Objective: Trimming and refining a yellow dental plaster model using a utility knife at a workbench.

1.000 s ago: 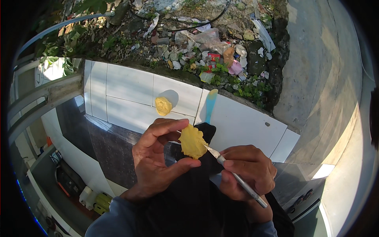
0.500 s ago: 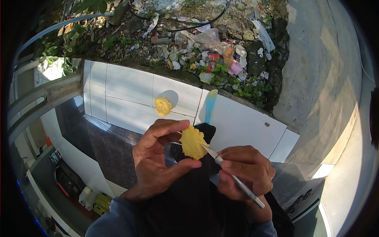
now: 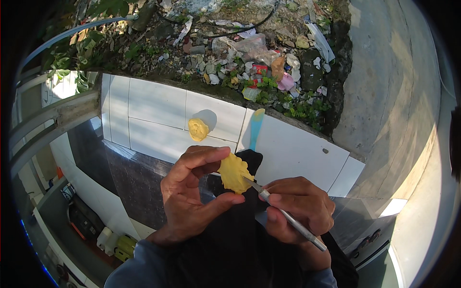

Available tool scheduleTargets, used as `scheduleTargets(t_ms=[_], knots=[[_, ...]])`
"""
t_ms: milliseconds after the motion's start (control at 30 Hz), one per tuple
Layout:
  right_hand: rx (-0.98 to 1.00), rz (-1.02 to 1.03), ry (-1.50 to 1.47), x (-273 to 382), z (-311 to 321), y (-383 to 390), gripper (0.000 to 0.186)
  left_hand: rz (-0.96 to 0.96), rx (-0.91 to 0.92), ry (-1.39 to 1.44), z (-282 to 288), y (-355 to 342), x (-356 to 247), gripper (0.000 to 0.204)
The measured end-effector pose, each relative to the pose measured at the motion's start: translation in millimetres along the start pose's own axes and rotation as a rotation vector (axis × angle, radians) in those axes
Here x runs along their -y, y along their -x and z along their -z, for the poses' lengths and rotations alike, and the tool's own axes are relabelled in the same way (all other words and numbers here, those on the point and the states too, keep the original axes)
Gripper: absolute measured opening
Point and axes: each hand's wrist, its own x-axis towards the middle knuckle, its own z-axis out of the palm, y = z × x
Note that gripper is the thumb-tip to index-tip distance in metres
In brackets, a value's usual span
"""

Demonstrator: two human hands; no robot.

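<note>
Between the thumb and fingers of my left hand (image 3: pixel 194 185) is a flat yellow piece of clay-like material (image 3: pixel 234 170) with a scalloped, uneven edge. My right hand (image 3: pixel 302 206) grips a silver craft knife (image 3: pixel 294 222) like a pen. Its blade tip meets the right side of the yellow piece, and the end of the blade is hard to make out there. Beyond my left hand, a rounded yellow lump (image 3: pixel 198 129) of similar material rests on the white tiles. A light-blue spatula (image 3: pixel 256 128) with a yellowish tip lies past the yellow piece.
White tiles (image 3: pixel 156 139) form a ledge in front of me, with a small dark mark near its right end. Past it lies rubble (image 3: pixel 249 67) with plants and litter. A concrete strip (image 3: pixel 379 96) runs along the right; a pale rail (image 3: pixel 57 122) stands at left.
The knife has tilted slightly, its blade now turned and pressed a little further left onto the yellow piece, its rear end shifted right. My left hand stays nearly still.
</note>
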Motion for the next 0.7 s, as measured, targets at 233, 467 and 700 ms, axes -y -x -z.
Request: scheduleTargets(t_ms=[233, 467, 700], knots=[[0.02, 0.112, 0.12, -2.9, -2.1, -2.1, 0.018, 0.005, -0.02, 0.042, -0.9, -0.5, 0.8, 0.068], [0.035, 0.157, 0.227, 0.1, -0.4, 1.4, 0.024, 0.044, -0.001, 0.045, 0.4, -0.1, -0.4, 0.07], [-0.033, 0.168, 0.22, -0.4, -5.3, 0.6, 0.024, 0.049, -0.008, 0.056, -0.5, 0.1, -2.0, 0.07]])
